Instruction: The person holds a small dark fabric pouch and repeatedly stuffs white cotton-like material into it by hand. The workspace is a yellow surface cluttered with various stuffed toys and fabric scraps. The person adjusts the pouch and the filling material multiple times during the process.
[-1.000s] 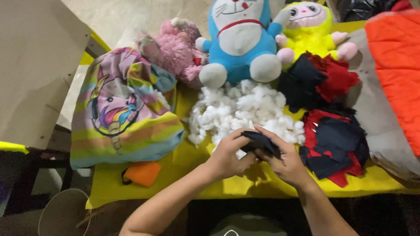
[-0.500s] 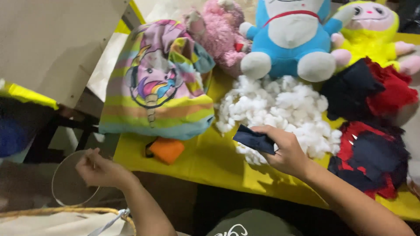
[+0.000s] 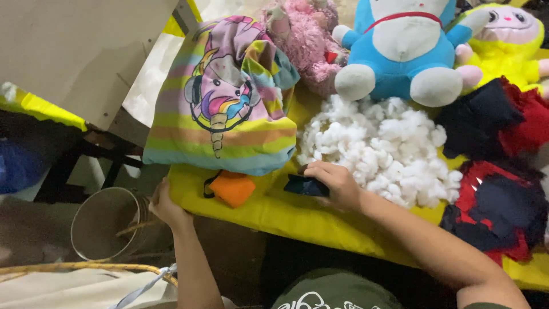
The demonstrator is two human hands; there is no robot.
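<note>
My right hand (image 3: 337,186) has its grip closed on a small dark navy fabric piece (image 3: 305,185) at mid-frame, lying on the yellow-covered surface (image 3: 286,214) just beside the white stuffing pile (image 3: 377,146). My left hand (image 3: 166,206), lower left, reaches toward a round clear container (image 3: 106,223); I cannot tell its grip.
</note>
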